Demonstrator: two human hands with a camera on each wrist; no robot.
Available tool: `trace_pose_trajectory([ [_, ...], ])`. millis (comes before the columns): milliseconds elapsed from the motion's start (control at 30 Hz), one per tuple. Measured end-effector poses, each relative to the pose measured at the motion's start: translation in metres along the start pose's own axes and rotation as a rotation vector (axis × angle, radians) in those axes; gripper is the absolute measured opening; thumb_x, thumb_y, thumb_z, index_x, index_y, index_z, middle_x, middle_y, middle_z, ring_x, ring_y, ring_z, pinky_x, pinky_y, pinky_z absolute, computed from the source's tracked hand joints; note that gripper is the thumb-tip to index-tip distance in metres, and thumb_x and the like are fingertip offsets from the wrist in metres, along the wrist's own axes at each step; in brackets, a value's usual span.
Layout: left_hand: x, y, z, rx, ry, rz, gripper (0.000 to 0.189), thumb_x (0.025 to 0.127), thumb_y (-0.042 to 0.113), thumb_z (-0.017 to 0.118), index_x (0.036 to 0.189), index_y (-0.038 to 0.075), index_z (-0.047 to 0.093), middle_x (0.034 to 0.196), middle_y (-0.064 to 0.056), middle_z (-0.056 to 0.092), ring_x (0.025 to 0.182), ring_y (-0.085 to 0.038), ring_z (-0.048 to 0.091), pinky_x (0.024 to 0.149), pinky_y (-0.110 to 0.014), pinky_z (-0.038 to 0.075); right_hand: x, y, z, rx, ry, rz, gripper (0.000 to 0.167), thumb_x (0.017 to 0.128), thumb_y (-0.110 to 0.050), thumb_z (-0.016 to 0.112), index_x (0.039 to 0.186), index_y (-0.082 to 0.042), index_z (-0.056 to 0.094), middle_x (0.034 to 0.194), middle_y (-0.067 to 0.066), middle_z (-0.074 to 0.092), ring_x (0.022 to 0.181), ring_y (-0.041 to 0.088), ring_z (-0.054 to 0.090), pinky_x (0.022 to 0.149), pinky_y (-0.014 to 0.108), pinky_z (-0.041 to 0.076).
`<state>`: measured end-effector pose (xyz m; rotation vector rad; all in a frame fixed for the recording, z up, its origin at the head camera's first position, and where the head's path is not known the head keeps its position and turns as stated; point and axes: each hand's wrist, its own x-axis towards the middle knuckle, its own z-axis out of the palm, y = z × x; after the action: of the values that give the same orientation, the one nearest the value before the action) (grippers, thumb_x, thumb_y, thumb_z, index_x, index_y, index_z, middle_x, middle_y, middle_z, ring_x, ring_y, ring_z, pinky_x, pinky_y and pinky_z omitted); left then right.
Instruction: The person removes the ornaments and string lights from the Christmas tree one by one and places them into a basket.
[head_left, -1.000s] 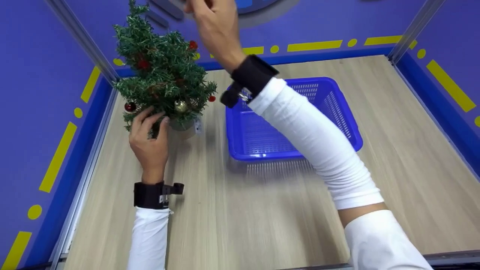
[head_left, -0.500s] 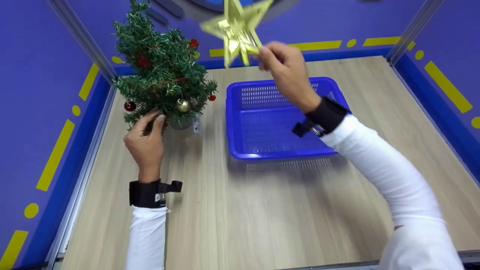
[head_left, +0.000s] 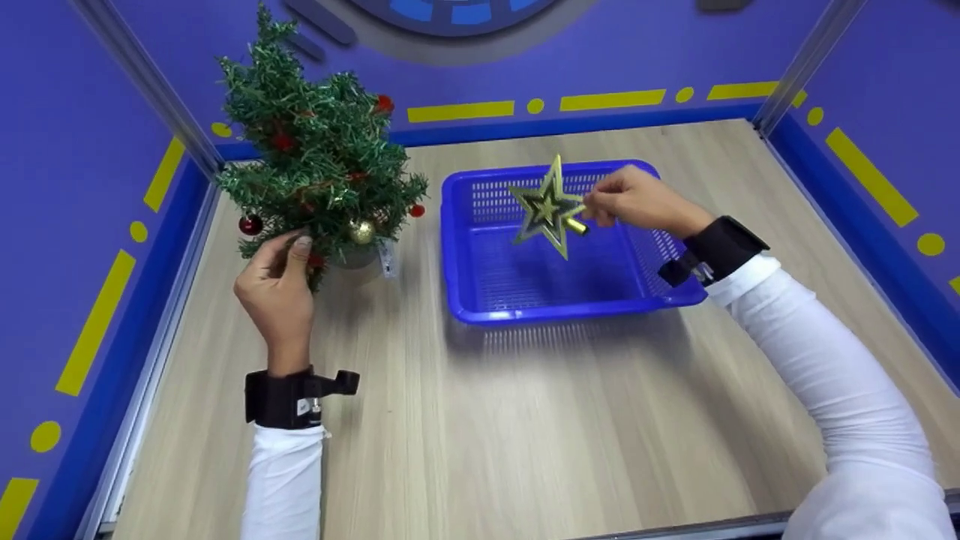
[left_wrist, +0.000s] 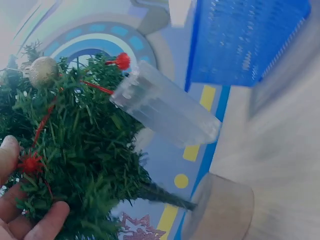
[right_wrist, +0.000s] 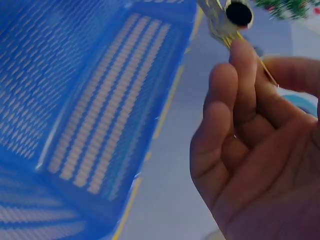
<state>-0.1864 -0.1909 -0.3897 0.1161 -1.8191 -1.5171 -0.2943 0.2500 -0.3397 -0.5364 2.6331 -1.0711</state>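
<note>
A small artificial Christmas tree (head_left: 322, 165) with red and gold ornaments stands at the left of the table. My left hand (head_left: 277, 300) pinches one of its lower front branches; in the left wrist view, the fingertips (left_wrist: 54, 220) close around greenery beside a red tinsel ornament (left_wrist: 31, 164). Over the blue basket (head_left: 540, 313), my right hand (head_left: 649, 201) holds a gold star tree topper (head_left: 547, 208) by one point, between thumb and fingers. The topper's round hollow socket (right_wrist: 239, 14) shows in the right wrist view. The star is tilted and apart from the basket.
A clear plastic tag or box (left_wrist: 165, 105) hangs from the tree near its round base (left_wrist: 222, 207). Purple panels with yellow dashes (head_left: 461, 112) enclose the wooden table (head_left: 465, 427) at the back and sides. Metal posts rise at the back corners.
My right hand has come down and right from the treetop area, bringing the gold star over the basket. My left hand stays at the lower branches, shifting slightly left and down.
</note>
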Motion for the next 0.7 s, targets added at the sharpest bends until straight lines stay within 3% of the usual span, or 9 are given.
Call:
trace_pose_trajectory([
  [133,-0.001,0.0,0.002,-0.004,0.033,-0.003,0.017,0.093,0.008,0.074,0.101,-0.007,0.076,0.079,0.014,0.07,0.069,-0.01,0.062,0.066,-0.022,0.043,0.012,0.026,0.004,-0.043,-0.125,0.01,0.03,0.102,-0.015,0.055,0.089,-0.003,0.078,0.079,0.006,0.073,0.074,0.012,0.065,0.068,0.022,0.053],
  [200,-0.003,-0.001,0.004,0.016,0.044,0.015,0.018,0.093,0.009,0.074,0.101,-0.007,0.076,0.08,0.013,0.071,0.069,-0.008,0.062,0.066,-0.022,0.044,0.02,0.035,0.008,-0.06,-0.192,-0.001,0.028,0.102,-0.015,0.055,0.094,-0.001,0.078,0.082,0.01,0.074,0.075,0.013,0.066,0.07,0.023,0.054],
  [367,0.003,-0.012,-0.002,0.033,-0.005,0.015,0.017,0.092,0.012,0.076,0.1,-0.003,0.078,0.084,-0.002,0.075,0.069,-0.009,0.064,0.065,-0.022,0.045,0.012,0.036,0.027,-0.089,-0.324,0.058,0.028,0.103,-0.015,0.054,0.105,0.001,0.077,0.092,0.014,0.076,0.083,0.02,0.071,0.075,0.027,0.057],
  [467,0.006,-0.017,-0.006,0.024,-0.038,0.014,0.016,0.092,0.011,0.076,0.101,-0.002,0.079,0.086,-0.01,0.075,0.069,-0.01,0.065,0.065,-0.022,0.045,0.008,0.037,0.036,-0.122,-0.395,0.095,0.029,0.104,-0.015,0.051,0.109,0.002,0.074,0.098,0.016,0.076,0.089,0.025,0.072,0.081,0.036,0.059],
  [567,0.008,-0.009,-0.009,0.011,-0.075,0.021,0.016,0.092,0.01,0.076,0.1,-0.004,0.078,0.086,-0.015,0.075,0.068,-0.01,0.065,0.064,-0.021,0.045,0.002,0.039,0.044,-0.179,-0.416,0.126,0.031,0.105,-0.018,0.05,0.111,0.002,0.073,0.101,0.017,0.075,0.094,0.03,0.071,0.087,0.046,0.057],
  [700,0.01,0.003,-0.015,0.009,-0.118,0.033,0.016,0.091,0.009,0.076,0.099,-0.006,0.078,0.088,-0.024,0.074,0.068,-0.01,0.064,0.064,-0.021,0.045,-0.009,0.039,0.055,-0.332,-0.335,0.196,0.042,0.104,-0.037,0.053,0.118,-0.002,0.072,0.109,0.015,0.073,0.105,0.031,0.068,0.096,0.053,0.051],
])
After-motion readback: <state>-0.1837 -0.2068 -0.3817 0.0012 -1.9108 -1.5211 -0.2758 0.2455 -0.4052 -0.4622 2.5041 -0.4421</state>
